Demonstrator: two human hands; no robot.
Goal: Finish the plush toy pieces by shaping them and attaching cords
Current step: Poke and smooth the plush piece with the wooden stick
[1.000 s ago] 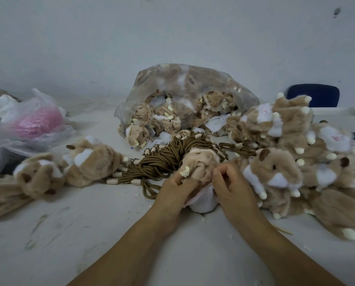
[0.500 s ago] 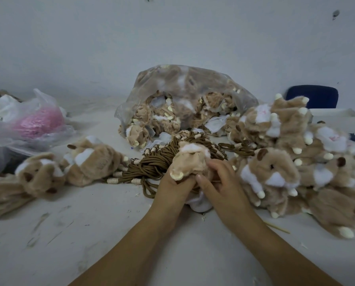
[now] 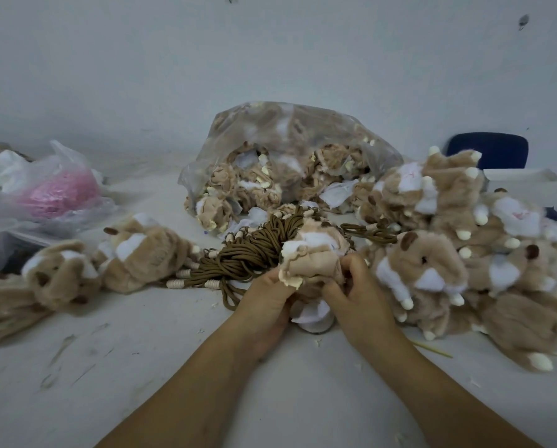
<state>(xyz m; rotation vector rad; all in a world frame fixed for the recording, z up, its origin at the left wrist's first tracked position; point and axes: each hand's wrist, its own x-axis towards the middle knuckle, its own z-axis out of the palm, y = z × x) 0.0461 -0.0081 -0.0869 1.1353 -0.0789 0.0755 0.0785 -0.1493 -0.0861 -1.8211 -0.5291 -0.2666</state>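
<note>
The plush piece [image 3: 312,253] sat just above the middle of the view, held off the table [image 3: 141,367] between both hands. Its smooth tan backing faced the camera, so it looked partly inside out. Its long axis ran roughly from twelve to six o'clock, with a white fold hanging out below the knuckles. The left hand [image 3: 267,302] cupped it from seven o'clock, thumb on the front; the other fingers were hidden behind the fabric. The right hand [image 3: 358,292] gripped it from four o'clock, fingers curled and pinching the edge. The bulk of the piece lay at twelve o'clock from both sets of fingers, so any further shaping would likely push upward and away from the person.

The bundle of brown cords [image 3: 254,253] touched the piece at ten o'clock, nearer the left hand. Beyond, at twelve, lay a clear bag of unshaped pieces [image 3: 286,163]. Shaped toys were heaped at three o'clock [image 3: 432,253], and a few more lay at nine [image 3: 134,253].
</note>
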